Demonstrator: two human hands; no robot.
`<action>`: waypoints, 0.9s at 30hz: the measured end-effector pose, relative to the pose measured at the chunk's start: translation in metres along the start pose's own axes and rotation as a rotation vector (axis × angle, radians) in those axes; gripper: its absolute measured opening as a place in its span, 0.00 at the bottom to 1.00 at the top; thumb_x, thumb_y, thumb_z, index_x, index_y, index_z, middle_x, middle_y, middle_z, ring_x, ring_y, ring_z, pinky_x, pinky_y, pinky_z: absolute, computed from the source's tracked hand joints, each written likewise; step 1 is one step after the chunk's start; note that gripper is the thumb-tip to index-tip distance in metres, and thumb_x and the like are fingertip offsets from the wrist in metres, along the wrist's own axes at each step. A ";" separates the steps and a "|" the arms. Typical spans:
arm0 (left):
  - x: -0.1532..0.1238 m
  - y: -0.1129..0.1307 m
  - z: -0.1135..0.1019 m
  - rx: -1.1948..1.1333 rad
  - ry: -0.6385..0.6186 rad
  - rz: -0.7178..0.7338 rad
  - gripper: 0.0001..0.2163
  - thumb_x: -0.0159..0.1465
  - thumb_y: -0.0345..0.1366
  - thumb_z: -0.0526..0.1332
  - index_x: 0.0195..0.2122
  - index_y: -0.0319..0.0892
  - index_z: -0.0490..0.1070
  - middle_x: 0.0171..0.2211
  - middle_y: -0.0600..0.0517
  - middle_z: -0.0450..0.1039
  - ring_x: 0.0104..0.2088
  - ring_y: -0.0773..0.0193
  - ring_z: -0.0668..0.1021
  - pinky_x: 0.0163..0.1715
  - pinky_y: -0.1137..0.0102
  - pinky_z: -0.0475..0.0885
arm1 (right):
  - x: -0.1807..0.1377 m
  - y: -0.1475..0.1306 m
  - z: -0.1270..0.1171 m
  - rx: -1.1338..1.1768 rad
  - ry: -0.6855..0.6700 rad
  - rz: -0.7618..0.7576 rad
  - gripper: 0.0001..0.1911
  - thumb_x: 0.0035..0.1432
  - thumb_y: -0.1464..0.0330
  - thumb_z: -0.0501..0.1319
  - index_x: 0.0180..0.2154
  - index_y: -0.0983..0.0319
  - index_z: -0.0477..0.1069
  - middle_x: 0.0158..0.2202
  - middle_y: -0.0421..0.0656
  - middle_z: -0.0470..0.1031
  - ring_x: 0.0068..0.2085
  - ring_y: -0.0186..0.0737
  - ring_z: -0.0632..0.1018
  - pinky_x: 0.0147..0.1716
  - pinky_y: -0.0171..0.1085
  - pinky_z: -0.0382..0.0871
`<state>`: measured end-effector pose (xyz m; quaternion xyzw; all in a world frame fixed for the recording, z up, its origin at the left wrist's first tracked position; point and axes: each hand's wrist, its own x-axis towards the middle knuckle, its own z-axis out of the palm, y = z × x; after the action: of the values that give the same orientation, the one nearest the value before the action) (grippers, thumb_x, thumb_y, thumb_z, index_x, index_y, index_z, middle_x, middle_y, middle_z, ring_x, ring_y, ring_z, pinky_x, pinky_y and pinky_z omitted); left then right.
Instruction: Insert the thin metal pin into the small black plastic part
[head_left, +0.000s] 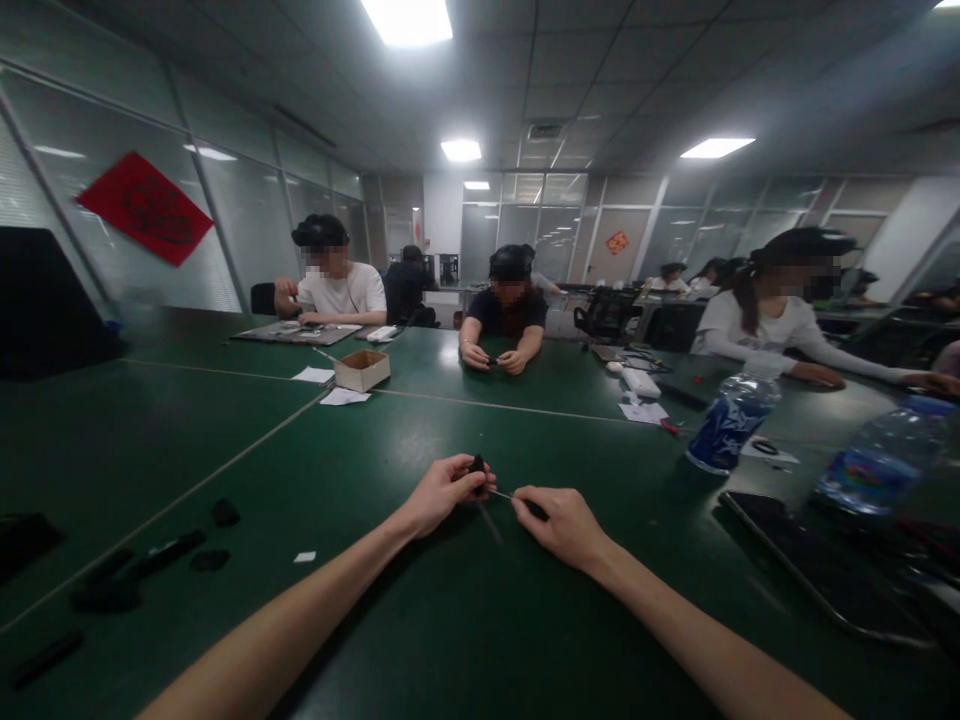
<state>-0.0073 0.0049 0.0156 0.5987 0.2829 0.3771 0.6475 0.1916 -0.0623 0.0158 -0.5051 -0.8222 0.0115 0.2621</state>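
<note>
Above the green table point(420, 620), my left hand point(441, 492) is closed around a small black part point(478, 467), pinching it between thumb and fingers. Its lower portion is hidden by the fingers. My right hand point(564, 522) grips a thin screwdriver, whose slim metal shaft point(503, 494) points left to the black part. Whether the tip touches the part I cannot tell. Most of the dark handle is covered by the right fingers. To the left lie several loose black pieces, among them a long one point(169, 552) and a small one point(225, 513).
A white scrap point(304, 557) lies left of my hands. A phone point(821, 570) and two water bottles, one blue-labelled point(731, 425) and one lying nearer the edge point(874, 475), are at right. Farther off stand an open box point(363, 371) and a person point(504, 320) handling a small dark item.
</note>
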 end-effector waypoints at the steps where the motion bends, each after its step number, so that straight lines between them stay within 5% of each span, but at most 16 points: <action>1: 0.001 -0.001 0.000 -0.007 0.001 0.001 0.14 0.56 0.40 0.64 0.38 0.36 0.70 0.38 0.46 0.74 0.36 0.63 0.76 0.40 0.66 0.71 | 0.000 0.000 0.000 0.004 0.005 0.006 0.15 0.63 0.65 0.49 0.37 0.61 0.73 0.30 0.42 0.77 0.29 0.36 0.76 0.30 0.32 0.65; 6: 0.001 0.001 0.001 -0.030 -0.016 -0.002 0.14 0.56 0.41 0.64 0.37 0.36 0.69 0.36 0.45 0.75 0.37 0.62 0.77 0.42 0.65 0.71 | 0.001 0.004 0.001 0.103 0.060 0.029 0.14 0.62 0.64 0.49 0.37 0.61 0.73 0.30 0.41 0.77 0.29 0.36 0.76 0.30 0.31 0.66; 11: -0.003 0.004 0.004 0.112 -0.163 -0.046 0.12 0.57 0.41 0.63 0.35 0.36 0.70 0.33 0.46 0.75 0.36 0.61 0.77 0.37 0.67 0.72 | 0.007 0.014 -0.002 0.174 0.334 0.309 0.18 0.63 0.61 0.47 0.33 0.61 0.72 0.28 0.41 0.76 0.28 0.38 0.76 0.27 0.32 0.66; 17: 0.000 0.000 0.002 -0.068 -0.008 -0.052 0.13 0.57 0.41 0.63 0.36 0.35 0.68 0.33 0.46 0.74 0.33 0.63 0.77 0.37 0.67 0.72 | 0.005 0.007 -0.001 0.093 0.015 0.060 0.14 0.62 0.64 0.49 0.35 0.60 0.72 0.28 0.40 0.76 0.27 0.36 0.76 0.30 0.33 0.66; 27: 0.001 -0.005 0.000 -0.107 0.056 -0.032 0.10 0.53 0.26 0.58 0.37 0.36 0.68 0.36 0.46 0.73 0.34 0.63 0.78 0.39 0.66 0.71 | 0.005 0.004 -0.003 0.133 -0.017 0.097 0.15 0.62 0.62 0.48 0.35 0.58 0.72 0.28 0.40 0.76 0.28 0.37 0.75 0.30 0.34 0.66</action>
<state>-0.0062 0.0063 0.0107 0.5478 0.2898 0.3980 0.6764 0.1942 -0.0566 0.0194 -0.5257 -0.7964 0.0830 0.2874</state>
